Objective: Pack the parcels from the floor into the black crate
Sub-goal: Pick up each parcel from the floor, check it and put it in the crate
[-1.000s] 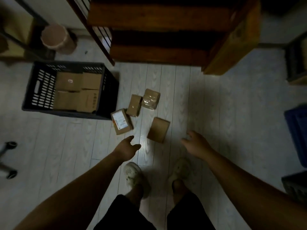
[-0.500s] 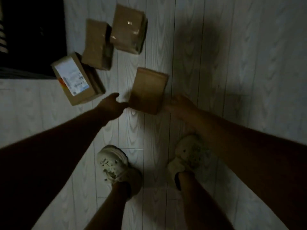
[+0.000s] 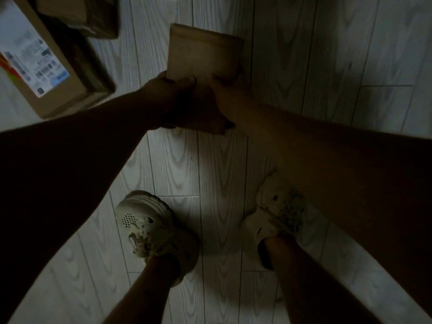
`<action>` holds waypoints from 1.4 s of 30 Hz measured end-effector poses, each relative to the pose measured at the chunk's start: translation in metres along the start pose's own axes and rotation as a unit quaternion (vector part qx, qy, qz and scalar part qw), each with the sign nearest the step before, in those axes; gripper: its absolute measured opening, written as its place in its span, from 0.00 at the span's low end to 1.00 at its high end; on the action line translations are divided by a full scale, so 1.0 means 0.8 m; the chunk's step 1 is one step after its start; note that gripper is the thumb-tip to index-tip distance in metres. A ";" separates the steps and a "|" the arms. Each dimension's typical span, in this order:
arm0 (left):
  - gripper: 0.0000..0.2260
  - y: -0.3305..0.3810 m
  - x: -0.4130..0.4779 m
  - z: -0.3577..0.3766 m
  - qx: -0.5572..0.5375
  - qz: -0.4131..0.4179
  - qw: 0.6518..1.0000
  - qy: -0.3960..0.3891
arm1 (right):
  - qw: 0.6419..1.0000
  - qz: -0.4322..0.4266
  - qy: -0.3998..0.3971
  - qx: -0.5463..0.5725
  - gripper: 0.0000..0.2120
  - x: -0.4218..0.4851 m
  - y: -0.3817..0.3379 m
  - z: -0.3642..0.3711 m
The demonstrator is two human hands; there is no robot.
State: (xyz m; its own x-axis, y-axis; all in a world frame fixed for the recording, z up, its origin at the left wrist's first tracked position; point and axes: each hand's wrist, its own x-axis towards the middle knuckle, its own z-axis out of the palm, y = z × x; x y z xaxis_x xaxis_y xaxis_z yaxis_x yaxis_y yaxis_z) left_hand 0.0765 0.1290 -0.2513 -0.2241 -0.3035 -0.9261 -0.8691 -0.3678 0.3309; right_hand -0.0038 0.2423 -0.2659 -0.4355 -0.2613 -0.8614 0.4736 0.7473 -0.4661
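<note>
Parcel [image 3: 203, 52], plain brown cardboard, held between left hand [image 3: 174, 94] and right hand [image 3: 225, 88].

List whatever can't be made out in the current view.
- The crate: outside the head view altogether.
- The labelled parcel: cut off by the left edge, and its label print is blurred.
- The top parcel: cut off by the top edge and lost in the dark.
- The plain parcel: its near half is covered by the left hand, the right hand and shadow. Whether it touches the floor cannot be told.
</note>
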 end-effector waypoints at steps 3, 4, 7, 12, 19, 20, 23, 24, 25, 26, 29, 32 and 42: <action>0.22 0.001 -0.035 -0.005 -0.023 0.012 0.999 -0.035 | 1.000 -0.009 0.001 0.011 0.38 -0.038 -0.011 -0.007; 0.24 0.004 -0.050 -0.010 -0.032 0.015 0.998 -0.042 | 1.000 -0.013 0.000 0.019 0.39 -0.057 -0.019 -0.010; 0.25 0.019 -0.122 -0.029 -0.050 0.029 0.998 -0.034 | 0.999 -0.031 -0.002 0.037 0.38 -0.128 -0.052 -0.022; 0.19 0.074 -0.288 -0.071 -0.055 0.072 0.996 -0.022 | 0.999 -0.018 0.010 0.025 0.38 -0.285 -0.140 -0.043; 0.27 0.150 -0.544 -0.158 -0.036 0.146 0.989 0.012 | 0.995 -0.064 0.053 0.052 0.36 -0.540 -0.280 -0.062; 0.27 0.158 -0.578 -0.171 -0.032 0.168 0.985 0.023 | 0.993 -0.088 0.054 0.056 0.36 -0.573 -0.297 -0.064; 0.27 0.180 -0.677 -0.208 -0.020 0.233 0.971 0.055 | 0.985 -0.151 0.054 0.064 0.35 -0.664 -0.340 -0.066; 0.26 0.186 -0.706 -0.218 -0.016 0.252 0.966 0.058 | 0.982 -0.166 0.052 0.067 0.35 -0.691 -0.352 -0.067; 0.25 0.190 -0.735 -0.228 -0.011 0.270 0.961 0.064 | 0.980 -0.179 0.049 0.069 0.35 -0.713 -0.363 -0.068; 0.24 0.194 -0.759 -0.238 -0.003 0.285 0.956 0.071 | 0.978 -0.190 0.046 0.070 0.35 -0.733 -0.372 -0.069; 0.19 0.208 -0.823 -0.261 0.003 0.323 0.939 0.115 | 0.969 -0.237 0.047 0.057 0.32 -0.781 -0.404 -0.069; 0.16 0.218 -0.870 -0.278 0.003 0.343 0.925 0.165 | 0.956 -0.286 0.061 0.036 0.27 -0.809 -0.432 -0.068; 0.23 0.220 -0.950 -0.399 -0.013 0.409 0.865 0.292 | 0.919 -0.338 -0.001 0.203 0.20 -0.874 -0.503 -0.039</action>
State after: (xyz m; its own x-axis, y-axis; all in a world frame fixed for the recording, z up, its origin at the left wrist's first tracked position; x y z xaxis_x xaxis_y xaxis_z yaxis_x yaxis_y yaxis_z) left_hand 0.2346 0.0143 0.5686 -0.4920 -0.8602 -0.1341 -0.5140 0.1626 0.8422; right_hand 0.0866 0.1434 0.5300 -0.7334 -0.5839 -0.3481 0.3423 0.1251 -0.9312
